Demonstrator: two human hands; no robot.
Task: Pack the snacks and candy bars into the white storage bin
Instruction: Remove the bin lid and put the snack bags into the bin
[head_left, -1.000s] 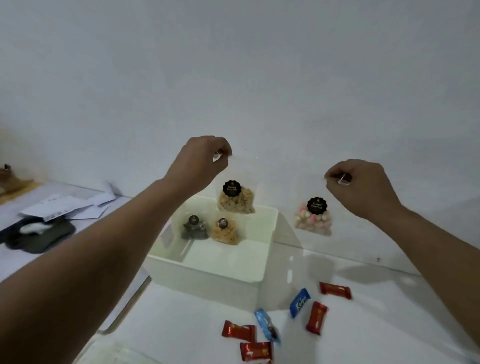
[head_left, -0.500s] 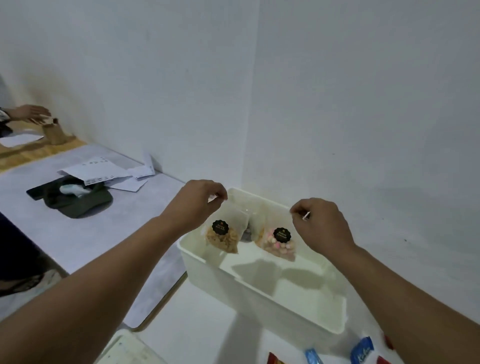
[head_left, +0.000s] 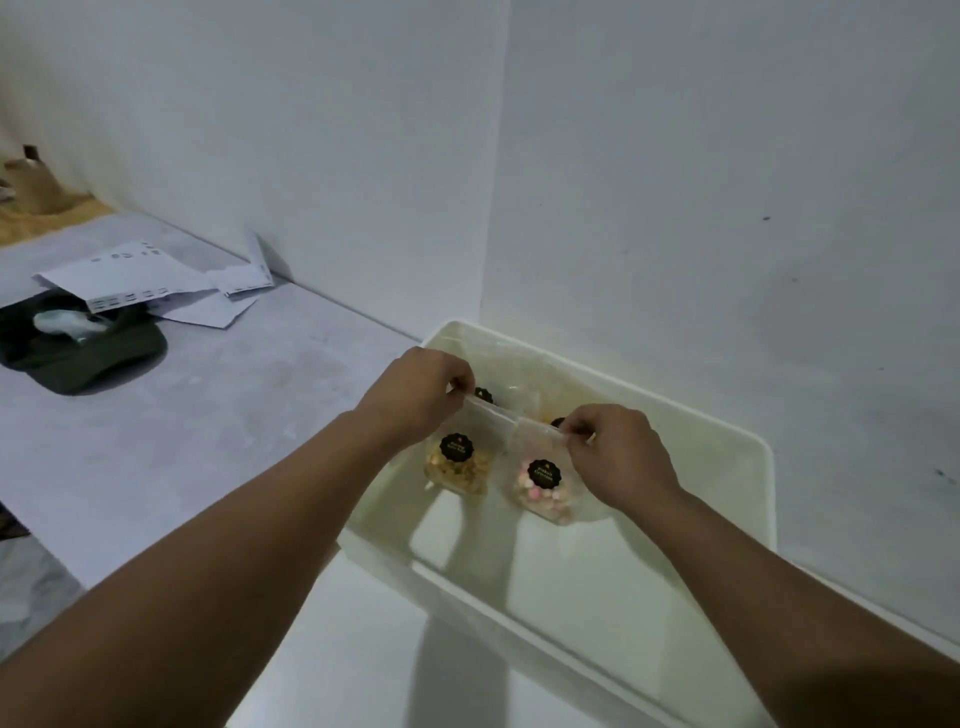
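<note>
**Ana:** Over on the left, what lies on the grey table (head_left: 218, 415)?

**Ben:** A dark green cap (head_left: 78, 348) with loose white papers (head_left: 145, 280) partly over it, well apart from the work. Neither has shifted since the earlier frames.

**Ana:** And the left hand (head_left: 415, 395)?

**Ben:** Its fingers are curled, pinching the top edge of a clear snack bag of golden-brown pieces (head_left: 457, 465). A round black label sits on the bag's front. The bag hangs inside the white storage bin (head_left: 753, 447), at its left end.

**Ana:** The right hand (head_left: 618, 452)?

**Ben:** Curled likewise, pinching the top of a second clear bag of pink and white candies (head_left: 543, 493), also with a black label. That bag hangs just beside the first, and the top edges nearly meet between the hands.

**Ana:** How does the bin look?

**Ben:** Open, pale, set in the corner against the white wall. Behind the two held bags more labelled bags (head_left: 485, 395) stand at the far side, mostly hidden by the hands.

**Ana:** What differs from before?

**Ben:** A second ago both hands held the bags high above the bin, well apart, the candy bag outside its right edge. Half a second ago they had come over the bin. Now they are lower and closer together, both bags down within the walls. The candy bars seen earlier are out of view.
</note>
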